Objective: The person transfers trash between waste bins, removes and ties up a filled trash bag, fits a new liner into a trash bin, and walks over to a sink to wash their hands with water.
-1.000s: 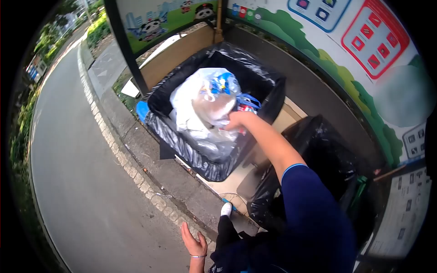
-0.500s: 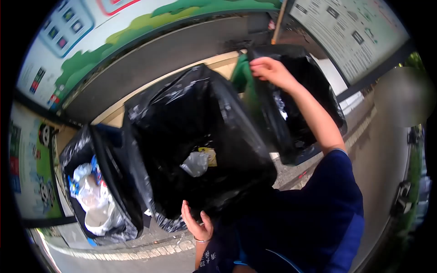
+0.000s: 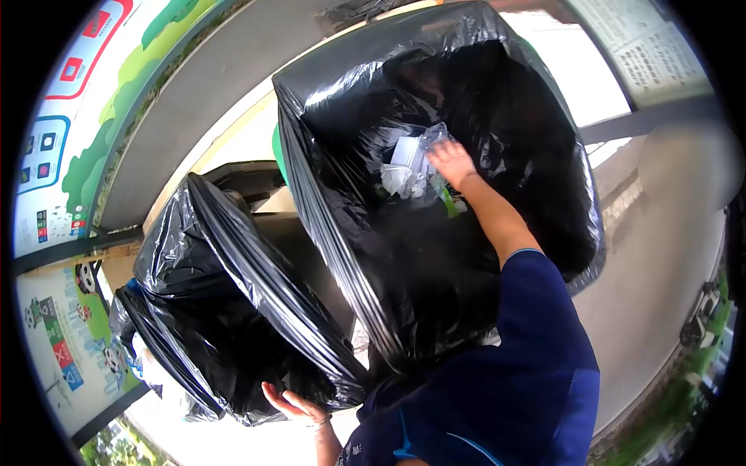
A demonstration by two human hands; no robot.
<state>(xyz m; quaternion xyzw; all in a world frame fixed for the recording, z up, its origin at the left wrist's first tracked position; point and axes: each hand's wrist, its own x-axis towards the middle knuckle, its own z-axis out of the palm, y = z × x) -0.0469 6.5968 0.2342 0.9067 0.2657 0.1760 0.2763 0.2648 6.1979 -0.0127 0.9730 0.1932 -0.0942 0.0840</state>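
My right hand (image 3: 452,163) reaches down into the large bin on the right, lined with a black garbage bag (image 3: 330,241). Its fingers are stretched out, touching or just above a small heap of litter. That heap has a white box (image 3: 405,151), crumpled white paper (image 3: 400,181), clear plastic wrapping and a green scrap (image 3: 448,203). Beside the near rim of the middle bin's black garbage bag (image 3: 256,272) is my left hand (image 3: 295,404), fingers apart and holding nothing. Whether it touches that bag I cannot tell.
At the far left, a third black-lined bin holds pale waste (image 3: 151,373), mostly hidden. A grey ledge (image 3: 167,116) and printed panels (image 3: 58,167) stand behind the bins. Pavement (image 3: 633,225) runs along the right side.
My right hand has gone from the right bin's rim down to the litter inside. The view has shifted toward that bin, which now fills more of the picture. My left hand stays open.
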